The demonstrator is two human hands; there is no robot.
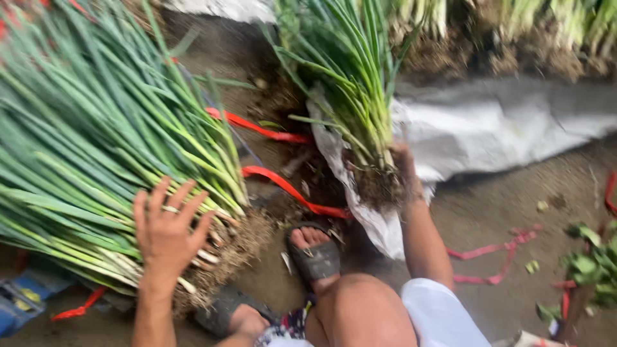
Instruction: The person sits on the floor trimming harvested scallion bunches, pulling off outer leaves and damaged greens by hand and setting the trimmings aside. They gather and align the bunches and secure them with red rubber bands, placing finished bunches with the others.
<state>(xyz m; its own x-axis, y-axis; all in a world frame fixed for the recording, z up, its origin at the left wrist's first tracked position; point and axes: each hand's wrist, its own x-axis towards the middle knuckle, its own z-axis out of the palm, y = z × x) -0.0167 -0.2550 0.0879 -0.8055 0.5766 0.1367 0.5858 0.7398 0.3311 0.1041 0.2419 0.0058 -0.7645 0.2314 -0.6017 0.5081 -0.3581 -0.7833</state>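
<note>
A big pile of green onions [90, 148] with muddy roots lies on the ground at the left. My left hand [166, 228] rests flat on its root end, fingers spread, with a ring on one finger. My right hand [403, 168] grips a smaller upright bunch of green onions [360, 96] near its soil-caked roots, over a white sack [501, 128].
Red ribbon strips [292, 191] lie on the dirt floor between the bunches, more [498, 257] at the right. My sandalled foot [313, 254] and bent knee [360, 308] are in the middle foreground. More rooted onions [514, 32] line the back. Leaf scraps [588, 266] sit far right.
</note>
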